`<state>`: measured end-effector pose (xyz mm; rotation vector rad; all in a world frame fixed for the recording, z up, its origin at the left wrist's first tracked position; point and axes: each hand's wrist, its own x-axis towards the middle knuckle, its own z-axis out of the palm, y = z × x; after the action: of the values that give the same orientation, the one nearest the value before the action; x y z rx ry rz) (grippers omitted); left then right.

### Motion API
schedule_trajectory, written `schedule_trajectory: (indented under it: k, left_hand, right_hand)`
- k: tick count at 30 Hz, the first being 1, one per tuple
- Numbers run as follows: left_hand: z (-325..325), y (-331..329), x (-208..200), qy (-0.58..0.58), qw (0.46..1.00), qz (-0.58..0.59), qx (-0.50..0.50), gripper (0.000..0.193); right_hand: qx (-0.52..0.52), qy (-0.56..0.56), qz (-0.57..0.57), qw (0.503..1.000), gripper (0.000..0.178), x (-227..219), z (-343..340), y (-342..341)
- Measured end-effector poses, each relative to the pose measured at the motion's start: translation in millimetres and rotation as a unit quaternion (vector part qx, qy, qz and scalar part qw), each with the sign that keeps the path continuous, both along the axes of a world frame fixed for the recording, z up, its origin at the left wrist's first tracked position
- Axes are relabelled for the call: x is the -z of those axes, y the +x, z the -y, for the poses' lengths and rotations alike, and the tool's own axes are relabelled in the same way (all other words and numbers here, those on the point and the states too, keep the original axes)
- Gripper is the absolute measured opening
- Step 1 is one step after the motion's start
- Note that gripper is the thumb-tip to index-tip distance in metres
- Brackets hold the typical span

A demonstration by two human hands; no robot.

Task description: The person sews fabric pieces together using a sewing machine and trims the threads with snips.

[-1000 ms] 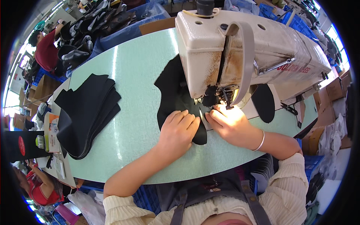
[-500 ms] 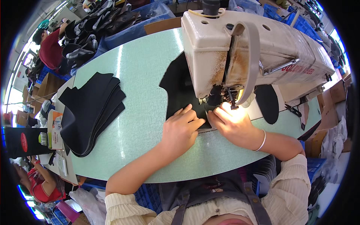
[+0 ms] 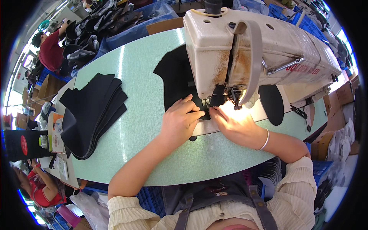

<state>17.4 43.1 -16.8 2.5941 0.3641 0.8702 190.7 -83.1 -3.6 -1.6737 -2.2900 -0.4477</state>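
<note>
- On the pale green tabletop [image 3: 142, 96], under the head of the off-white sewing machine [image 3: 209, 42], lies the black piece [image 3: 174, 76] being worked on. It sticks out to the left of the head; part is hidden behind the machine and the hands.
- The left hand [image 3: 176, 120] is on top of that piece, fingers spread and slightly bent, pressing down and not closed around anything I can see.
- The right hand [image 3: 239, 128] is bent in at the piece's near edge, right by the stitching area. Can't tell if it's pinching the edge or just steadying it (the work light totally blows out those fingers).
- My read on the step: lining up and guiding the edge through the stitching spot, both hands steering. Can't see whether the needle is actually running.
- What the next move calls for, imo: left palm keeps things flat, right fingertips hold the edge true, light pressure, no tugging, and fingertips clear of the needle.
- Also around: a fanned stack of black pieces [image 3: 90, 111] well off to the left, plus a black oval piece [image 3: 271, 105] just beyond the right hand.
</note>
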Motion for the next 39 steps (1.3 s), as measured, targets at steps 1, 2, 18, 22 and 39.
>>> schedule_trajectory:
  k: [1,2,18,22,39]
  left_hand:
    - [-1,-1,-2,-0.001,1.000,-0.006,0.000,0.022]
    - [-2,-2,-4,-0.003,1.000,-0.016,-0.002,0.023]
    - [-7,-4,-2,0.020,0.999,0.008,0.030,0.016]
    - [-5,-6,-2,-0.010,0.999,-0.044,0.028,0.015]
    - [-10,-4,1,-0.001,1.000,-0.014,0.023,0.017]
  right_hand:
    - [0.000,-0.007,0.007,1.000,0.038,-2,1,-1]
    - [-0.001,-0.014,0.011,1.000,0.038,-3,1,-1]
    - [-0.001,0.114,0.062,0.992,0.026,-29,2,29]
    - [-0.006,-0.020,-0.216,0.976,0.016,-31,-4,50]
    - [-0.073,0.018,0.070,0.995,0.027,-3,1,19]
